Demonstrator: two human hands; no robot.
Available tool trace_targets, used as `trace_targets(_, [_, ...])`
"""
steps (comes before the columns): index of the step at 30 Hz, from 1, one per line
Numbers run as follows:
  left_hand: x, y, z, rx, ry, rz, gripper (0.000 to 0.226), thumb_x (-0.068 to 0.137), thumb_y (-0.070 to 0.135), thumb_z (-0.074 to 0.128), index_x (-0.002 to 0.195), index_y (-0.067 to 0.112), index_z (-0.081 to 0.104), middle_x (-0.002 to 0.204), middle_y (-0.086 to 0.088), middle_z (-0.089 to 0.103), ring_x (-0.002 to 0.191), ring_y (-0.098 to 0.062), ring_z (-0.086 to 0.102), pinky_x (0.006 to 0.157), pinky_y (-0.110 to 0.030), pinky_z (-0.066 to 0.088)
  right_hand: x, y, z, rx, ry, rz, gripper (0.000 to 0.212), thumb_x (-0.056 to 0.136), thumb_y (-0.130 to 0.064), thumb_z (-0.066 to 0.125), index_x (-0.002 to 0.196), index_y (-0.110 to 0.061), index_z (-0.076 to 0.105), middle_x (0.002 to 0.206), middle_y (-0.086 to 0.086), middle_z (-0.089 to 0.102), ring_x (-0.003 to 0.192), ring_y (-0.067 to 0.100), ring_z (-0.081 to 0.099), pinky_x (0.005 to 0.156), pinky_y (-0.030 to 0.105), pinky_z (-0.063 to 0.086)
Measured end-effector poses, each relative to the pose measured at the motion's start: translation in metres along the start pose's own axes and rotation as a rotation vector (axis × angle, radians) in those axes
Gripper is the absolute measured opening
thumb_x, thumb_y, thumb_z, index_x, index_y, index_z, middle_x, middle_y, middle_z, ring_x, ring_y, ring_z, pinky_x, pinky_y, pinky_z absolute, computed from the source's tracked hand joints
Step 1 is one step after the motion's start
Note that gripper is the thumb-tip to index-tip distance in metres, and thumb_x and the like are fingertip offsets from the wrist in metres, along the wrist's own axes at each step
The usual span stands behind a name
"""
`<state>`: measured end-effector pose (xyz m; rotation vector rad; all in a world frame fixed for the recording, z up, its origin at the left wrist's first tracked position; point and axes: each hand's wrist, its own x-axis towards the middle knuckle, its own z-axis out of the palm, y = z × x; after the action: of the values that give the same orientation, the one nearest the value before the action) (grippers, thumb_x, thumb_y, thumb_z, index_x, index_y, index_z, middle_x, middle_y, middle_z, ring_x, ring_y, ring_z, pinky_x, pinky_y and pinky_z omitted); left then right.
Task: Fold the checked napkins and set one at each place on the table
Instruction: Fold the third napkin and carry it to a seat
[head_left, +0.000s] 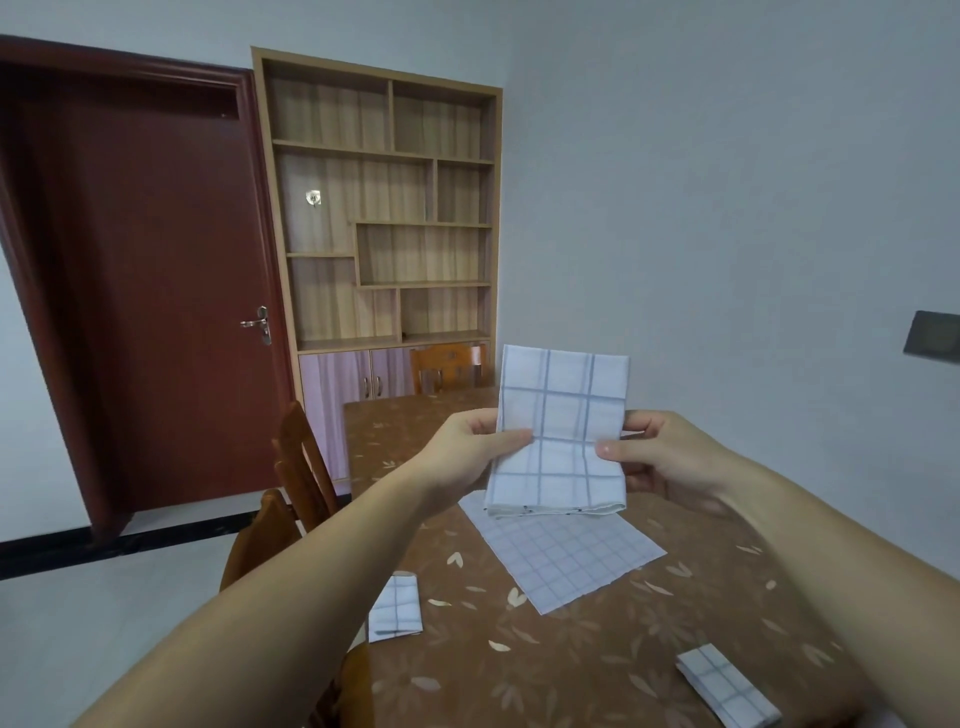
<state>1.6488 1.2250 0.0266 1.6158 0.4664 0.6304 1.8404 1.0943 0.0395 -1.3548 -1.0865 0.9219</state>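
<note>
I hold a folded white napkin with grey-blue checks upright in the air above the table. My left hand pinches its left edge and my right hand pinches its right edge, thumbs on the near face. Below it an unfolded checked napkin lies flat on the brown floral tablecloth. One small folded napkin lies at the table's left edge. Another folded napkin lies near the front right.
Wooden chairs stand along the table's left side and at its far end. Behind are a wooden shelf cabinet and a dark red door. A grey wall runs along the right.
</note>
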Motion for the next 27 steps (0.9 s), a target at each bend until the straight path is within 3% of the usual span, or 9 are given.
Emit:
trace_targets(2, [0.0, 0.001, -0.001, -0.029, -0.026, 0.004, 0.018, 0.097, 0.015, 0.057, 0.108, 0.017, 0.071, 0.108, -0.002, 0.075, 0.099, -0.021, 0.072, 0.078, -0.034, 0.058, 0.001, 0.0, -0.002, 0.042, 0.01, -0.008, 0.022, 0.09, 0.005, 0.058, 0.104, -0.007, 0.071, 0.092, 0.008, 0.077, 0.076, 0.017, 0.074, 0.062, 0.026, 0.06])
trace_targets(6, [0.004, 0.001, -0.003, -0.101, -0.093, 0.004, 0.021, 0.098, 0.01, 0.054, 0.108, 0.014, 0.071, 0.11, -0.007, 0.073, 0.102, -0.027, 0.07, 0.082, -0.038, 0.057, 0.001, 0.0, -0.005, 0.084, -0.016, -0.016, 0.023, 0.093, 0.004, 0.052, 0.1, -0.007, 0.071, 0.076, 0.006, 0.074, 0.06, 0.013, 0.07, 0.055, 0.026, 0.058])
trace_targets(9, [0.008, 0.002, -0.003, -0.124, -0.082, -0.009, 0.023, 0.098, 0.001, 0.049, 0.092, 0.009, 0.07, 0.097, -0.007, 0.071, 0.083, -0.022, 0.069, 0.066, -0.031, 0.057, 0.001, -0.002, -0.009, 0.101, -0.038, -0.012, 0.029, 0.096, 0.006, 0.046, 0.089, -0.006, 0.071, 0.066, 0.003, 0.07, 0.052, 0.009, 0.064, 0.059, 0.026, 0.06])
trace_targets(12, [0.008, 0.003, -0.001, -0.159, -0.088, -0.027, 0.026, 0.098, 0.0, 0.046, 0.084, 0.011, 0.065, 0.084, -0.004, 0.07, 0.073, -0.022, 0.066, 0.055, -0.027, 0.055, 0.005, -0.001, -0.013, 0.099, -0.05, -0.016, 0.036, 0.096, 0.005, 0.047, 0.078, -0.008, 0.074, 0.072, 0.006, 0.072, 0.059, 0.012, 0.067, 0.063, 0.029, 0.061])
trace_targets(15, [0.012, 0.001, 0.0, -0.189, -0.091, -0.025, 0.028, 0.098, 0.0, 0.046, 0.08, 0.012, 0.064, 0.086, -0.007, 0.069, 0.078, -0.027, 0.063, 0.058, -0.029, 0.053, 0.008, 0.001, -0.015, 0.111, -0.029, -0.037, 0.046, 0.096, 0.004, 0.045, 0.067, -0.015, 0.075, 0.076, 0.008, 0.07, 0.067, 0.018, 0.067, 0.065, 0.032, 0.061])
trace_targets(19, [0.016, 0.001, 0.001, -0.195, -0.092, -0.013, 0.029, 0.099, 0.002, 0.047, 0.078, 0.014, 0.063, 0.087, -0.008, 0.067, 0.08, -0.028, 0.059, 0.061, -0.029, 0.049, 0.014, 0.007, -0.016, 0.133, -0.011, -0.033, 0.046, 0.097, 0.002, 0.043, 0.067, -0.019, 0.072, 0.09, 0.016, 0.048, 0.079, 0.031, 0.042, 0.075, 0.039, 0.053])
trace_targets(23, [0.016, 0.001, 0.0, -0.185, -0.1, -0.008, 0.028, 0.1, 0.002, 0.045, 0.08, 0.013, 0.061, 0.088, -0.006, 0.067, 0.079, -0.023, 0.064, 0.06, -0.025, 0.055, 0.014, 0.005, -0.014, 0.177, 0.009, -0.028, 0.047, 0.097, 0.004, 0.039, 0.063, -0.016, 0.065, 0.074, 0.013, 0.051, 0.061, 0.026, 0.051, 0.055, 0.032, 0.055])
trace_targets(27, [0.017, 0.002, 0.002, -0.172, -0.092, -0.03, 0.032, 0.099, 0.0, 0.041, 0.078, 0.012, 0.061, 0.086, -0.008, 0.065, 0.076, -0.024, 0.064, 0.054, -0.025, 0.054, 0.014, 0.004, -0.016, 0.157, 0.01, -0.02, 0.045, 0.095, 0.004, 0.038, 0.065, -0.014, 0.066, 0.076, 0.013, 0.052, 0.064, 0.026, 0.053, 0.057, 0.031, 0.052])
